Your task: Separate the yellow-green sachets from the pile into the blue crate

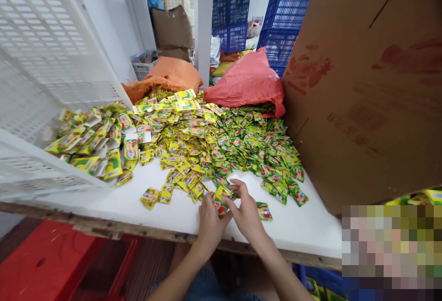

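Left hand (209,220) and right hand (246,213) close together at the near edge of the white table (179,218), fingers curled around a small stack of sachets (221,199), green and yellow, pinched between both. Left fingers closed on the stack's near side, right fingers closed over its top and far side. Stack raised just off the tabletop, or resting on it: cannot tell which.

Just right of the right hand, a single loose sachet (264,211) flat on the table. Just left of the left hand, a few more loose ones (155,195), apart from the rest. Directly beyond both hands, a broad heap of the same sachets (235,144) spread across the table, reaching almost to the fingertips.

Farther left, a pile of bigger yellow packs (93,142) spilling from a tipped white plastic crate (44,61). Right of the hands, a large cardboard box (366,89) leaning over the table's edge. Beyond the heap, an orange sack (169,75) and a red plastic bag (248,82) side by side, with stacked blue crates (286,11) well behind. Below and left of the hands, under the table edge, a red stool (51,264).
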Available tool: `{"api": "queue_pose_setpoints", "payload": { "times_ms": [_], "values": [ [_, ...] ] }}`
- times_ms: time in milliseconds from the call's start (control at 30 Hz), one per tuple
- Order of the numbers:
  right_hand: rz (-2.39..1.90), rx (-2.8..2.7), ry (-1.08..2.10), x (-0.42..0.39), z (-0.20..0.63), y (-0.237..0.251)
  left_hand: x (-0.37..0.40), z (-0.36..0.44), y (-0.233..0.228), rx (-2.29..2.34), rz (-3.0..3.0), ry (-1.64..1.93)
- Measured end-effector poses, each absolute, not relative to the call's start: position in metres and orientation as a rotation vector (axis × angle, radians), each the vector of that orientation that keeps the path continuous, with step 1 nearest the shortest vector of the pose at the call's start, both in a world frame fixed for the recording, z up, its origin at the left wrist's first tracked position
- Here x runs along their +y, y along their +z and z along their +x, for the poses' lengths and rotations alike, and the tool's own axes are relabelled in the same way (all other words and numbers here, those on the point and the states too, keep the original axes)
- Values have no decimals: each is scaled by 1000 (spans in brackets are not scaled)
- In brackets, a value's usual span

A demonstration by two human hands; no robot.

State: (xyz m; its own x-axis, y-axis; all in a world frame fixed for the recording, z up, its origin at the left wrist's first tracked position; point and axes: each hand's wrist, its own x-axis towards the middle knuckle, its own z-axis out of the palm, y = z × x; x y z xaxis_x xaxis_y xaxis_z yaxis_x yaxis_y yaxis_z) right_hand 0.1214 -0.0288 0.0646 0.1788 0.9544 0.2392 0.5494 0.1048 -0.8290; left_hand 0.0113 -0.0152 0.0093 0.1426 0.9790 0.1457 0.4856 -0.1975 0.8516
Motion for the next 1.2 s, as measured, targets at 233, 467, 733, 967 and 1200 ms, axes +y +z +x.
{"api": "queue_pose_setpoints", "payload": {
  "times_ms": [233, 467, 733, 967, 1200],
  "values": [
    [-1679, -1741, 308, -31, 139, 60, -20, 15, 16, 1138, 1507, 882],
    [-1693, -1869, 328, -21, 147, 63, -20, 15, 10, 981, 1407, 924],
    [-1650, -2027, 469, -8, 162, 72, -18, 11, 6, 824, 1333, 933],
    [-1562, -2214, 437, -6, 150, 82, -14, 8, 3, 774, 1286, 952],
    [-1618, -2101, 398, -32, 141, 80, -15, 6, 5, 761, 1209, 963]
  ]
}}
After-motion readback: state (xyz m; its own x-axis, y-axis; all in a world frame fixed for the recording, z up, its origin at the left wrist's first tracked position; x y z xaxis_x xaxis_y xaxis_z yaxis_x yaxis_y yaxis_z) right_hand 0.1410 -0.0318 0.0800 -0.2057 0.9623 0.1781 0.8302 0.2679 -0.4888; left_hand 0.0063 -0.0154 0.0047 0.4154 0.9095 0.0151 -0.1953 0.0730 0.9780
